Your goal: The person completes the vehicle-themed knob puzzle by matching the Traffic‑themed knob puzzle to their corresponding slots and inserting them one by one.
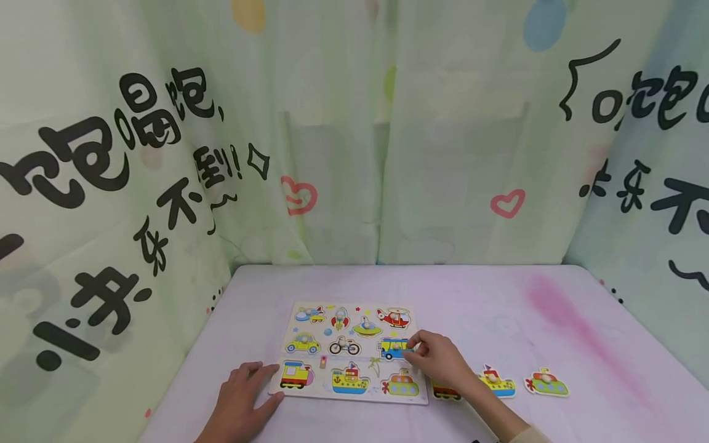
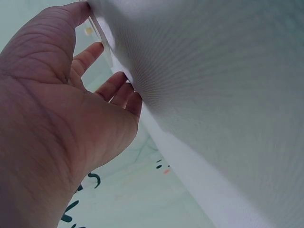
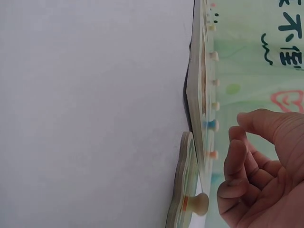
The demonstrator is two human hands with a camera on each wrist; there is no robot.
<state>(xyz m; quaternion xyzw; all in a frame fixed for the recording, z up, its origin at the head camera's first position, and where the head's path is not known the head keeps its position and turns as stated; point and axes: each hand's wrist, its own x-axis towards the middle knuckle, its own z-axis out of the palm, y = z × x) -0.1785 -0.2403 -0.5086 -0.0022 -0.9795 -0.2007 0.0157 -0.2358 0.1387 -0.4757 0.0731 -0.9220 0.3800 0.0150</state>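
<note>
A wooden peg puzzle board printed with vehicles lies on the table. My left hand rests at its lower left corner, fingers stretched to the edge. In the left wrist view, the left hand has its fingertips along an edge. My right hand hovers by the blue bus piece at the board's right side. From the right wrist view, the right hand is loosely curled with nothing between thumb and forefinger, a small gap away from the blue-based knob.
Right of the board lie a train piece, partly hidden by my right hand, a ship piece and a submarine piece. A pale cloth covers the table. Printed curtains hang behind and on both sides.
</note>
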